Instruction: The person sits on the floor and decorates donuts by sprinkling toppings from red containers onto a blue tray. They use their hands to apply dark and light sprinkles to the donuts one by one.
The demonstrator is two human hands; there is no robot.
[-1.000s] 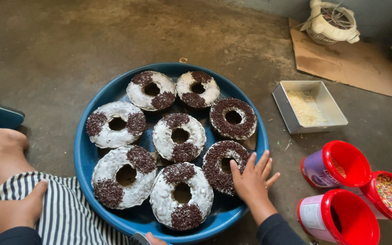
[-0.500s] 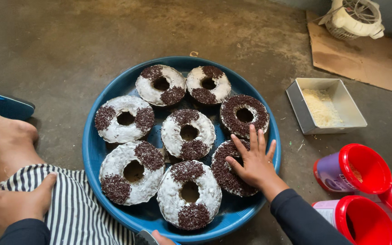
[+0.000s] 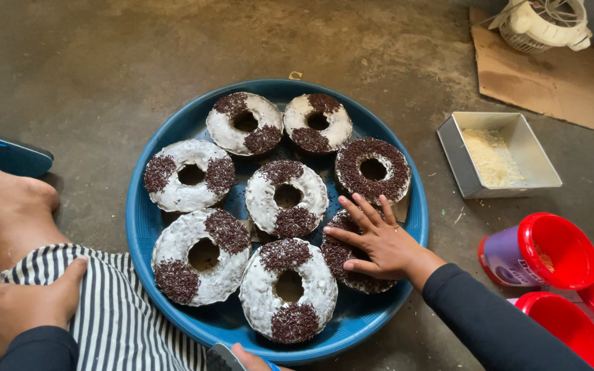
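Left hand: the left hand lies nearest, at the near left, fingers loosely curled over the black-and-white striped cloth on the knee, grasping nothing.
Near rim: a fingertip beside a dark object shows at the near edge of the round blue plastic tray; whose hand it is cannot be told.
Right hand: the right hand rests flat, fingers spread and released, on the chocolate-sprinkled ring doughnut at the tray's near right edge, pressing rather than gripping.
Tray contents: a white-iced ring doughnut with two sprinkle patches lies just left of that one; six more iced doughnuts fill the middle and far edge.
Right of tray: three open red-rimmed plastic tubs stand on the concrete floor.
Farther right: a square metal tin of pale crumbs.
Left edge: a bare foot and a blue sandal.
Far right corner: brown cardboard under a white appliance.
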